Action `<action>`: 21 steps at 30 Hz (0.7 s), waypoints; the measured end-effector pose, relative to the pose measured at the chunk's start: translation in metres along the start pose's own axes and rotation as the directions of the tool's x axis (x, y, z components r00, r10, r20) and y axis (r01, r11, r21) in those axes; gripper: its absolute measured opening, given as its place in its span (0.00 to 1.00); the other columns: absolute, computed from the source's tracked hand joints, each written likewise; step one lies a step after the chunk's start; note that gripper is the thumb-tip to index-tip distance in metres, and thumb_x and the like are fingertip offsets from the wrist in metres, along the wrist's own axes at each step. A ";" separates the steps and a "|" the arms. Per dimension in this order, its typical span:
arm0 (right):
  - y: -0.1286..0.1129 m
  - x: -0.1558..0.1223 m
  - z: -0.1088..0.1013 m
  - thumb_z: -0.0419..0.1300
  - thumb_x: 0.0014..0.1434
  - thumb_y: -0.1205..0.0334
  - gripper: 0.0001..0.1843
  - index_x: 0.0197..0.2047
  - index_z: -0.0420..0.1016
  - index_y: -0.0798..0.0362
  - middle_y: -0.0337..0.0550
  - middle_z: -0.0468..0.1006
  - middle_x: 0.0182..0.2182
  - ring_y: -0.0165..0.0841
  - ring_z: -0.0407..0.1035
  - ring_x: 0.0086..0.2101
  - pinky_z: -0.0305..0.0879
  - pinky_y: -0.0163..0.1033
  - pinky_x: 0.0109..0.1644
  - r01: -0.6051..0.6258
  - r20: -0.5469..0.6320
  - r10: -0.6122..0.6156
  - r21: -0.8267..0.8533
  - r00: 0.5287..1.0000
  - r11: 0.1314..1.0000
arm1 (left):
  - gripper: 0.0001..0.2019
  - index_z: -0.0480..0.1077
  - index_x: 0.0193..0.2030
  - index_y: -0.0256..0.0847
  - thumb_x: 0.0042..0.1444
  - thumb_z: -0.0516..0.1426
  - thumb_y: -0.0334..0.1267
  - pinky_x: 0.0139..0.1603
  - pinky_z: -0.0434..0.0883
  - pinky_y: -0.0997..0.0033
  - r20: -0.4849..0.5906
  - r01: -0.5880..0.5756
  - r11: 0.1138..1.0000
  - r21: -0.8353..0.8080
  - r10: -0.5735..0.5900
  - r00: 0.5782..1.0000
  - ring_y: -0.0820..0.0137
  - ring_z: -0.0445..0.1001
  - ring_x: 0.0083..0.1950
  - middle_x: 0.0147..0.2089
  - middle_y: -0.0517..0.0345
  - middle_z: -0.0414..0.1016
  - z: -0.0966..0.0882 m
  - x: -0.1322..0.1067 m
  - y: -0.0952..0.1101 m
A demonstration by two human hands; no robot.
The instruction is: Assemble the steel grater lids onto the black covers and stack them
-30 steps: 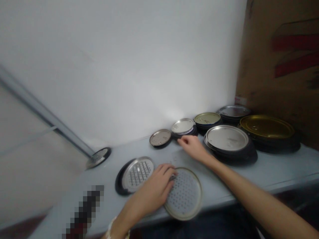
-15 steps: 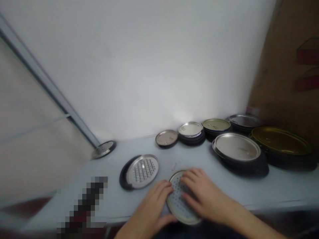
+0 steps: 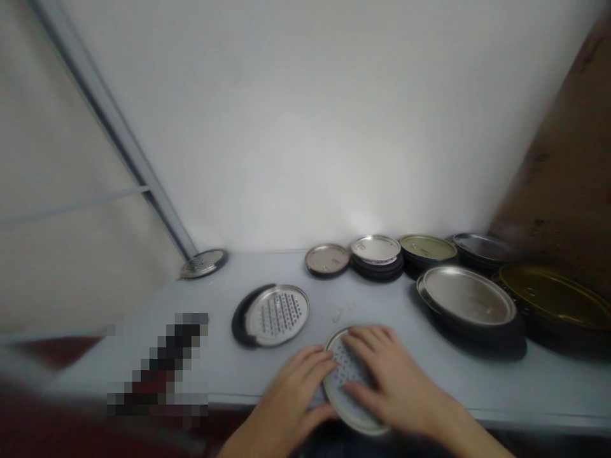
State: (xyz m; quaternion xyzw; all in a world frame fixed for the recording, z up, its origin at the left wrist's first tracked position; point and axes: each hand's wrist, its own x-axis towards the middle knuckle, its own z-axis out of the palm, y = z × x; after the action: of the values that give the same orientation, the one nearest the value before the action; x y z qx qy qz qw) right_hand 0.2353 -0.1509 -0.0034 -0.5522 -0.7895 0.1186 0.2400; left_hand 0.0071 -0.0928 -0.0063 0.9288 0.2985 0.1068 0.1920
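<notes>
Near the front edge of the table I have a round perforated metal lid (image 3: pixel 351 369), with a raised rim and rows of small holes, tilted towards me. My left hand (image 3: pixel 300 388) closes on its left rim, fingers on top and thumb lower at the near side. Across the right part of the lid lies my right hand (image 3: pixel 386 375), its bent fingers and thumb pressing on the face and right edge and hiding them. To the left a similar perforated metal disc (image 3: pixel 279 315) rests on a dark disc (image 3: pixel 242 321).
Another perforated disc (image 3: pixel 203 263) lies at the back left corner. Stacks of round lids stand along the back right: small silver (image 3: pixel 328 259), silver (image 3: pixel 375 249), yellowish (image 3: pixel 427 248), larger silver (image 3: pixel 465 296) and gold (image 3: pixel 554 296). A cardboard box (image 3: pixel 568 165) stands at right.
The camera view has shifted slightly, so the table and stacks sit differently in the picture. Both hands stay on the perforated lid, with only slight finger movement.
</notes>
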 end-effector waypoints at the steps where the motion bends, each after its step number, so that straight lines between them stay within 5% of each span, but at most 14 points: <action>1: -0.001 0.002 0.000 0.63 0.61 0.50 0.30 0.64 0.67 0.50 0.50 0.71 0.58 0.46 0.62 0.56 0.53 0.53 0.64 -0.004 0.000 0.004 -0.007 1.000 1.000 | 0.28 0.69 0.63 0.43 0.54 0.68 0.38 0.70 0.65 0.48 0.003 0.003 1.000 -0.004 -0.003 1.000 0.54 0.64 0.68 0.65 0.48 0.71 0.000 0.000 0.001; 9: -0.007 0.014 -0.001 0.62 0.61 0.48 0.21 0.53 0.73 0.50 0.49 0.73 0.49 0.47 0.64 0.50 0.56 0.55 0.57 -0.047 -0.006 0.046 -0.057 0.999 0.997 | 0.28 0.68 0.63 0.46 0.56 0.66 0.39 0.68 0.66 0.48 -0.035 -0.002 0.999 -0.037 0.001 0.999 0.56 0.65 0.67 0.65 0.48 0.70 0.005 0.000 -0.001; 21: -0.007 0.013 0.000 0.62 0.63 0.48 0.18 0.50 0.73 0.50 0.49 0.73 0.47 0.46 0.64 0.48 0.57 0.53 0.56 -0.039 -0.052 0.037 -0.031 0.998 0.999 | 0.31 0.67 0.64 0.42 0.53 0.68 0.35 0.71 0.61 0.52 0.021 0.062 0.992 -0.107 -0.060 0.998 0.58 0.62 0.69 0.67 0.48 0.68 0.003 0.003 0.001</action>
State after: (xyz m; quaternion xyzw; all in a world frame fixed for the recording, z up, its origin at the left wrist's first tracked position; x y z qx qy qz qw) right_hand 0.2261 -0.1409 0.0027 -0.5737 -0.7743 0.0962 0.2491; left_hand 0.0104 -0.0927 -0.0083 0.9086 0.3187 0.1086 0.2473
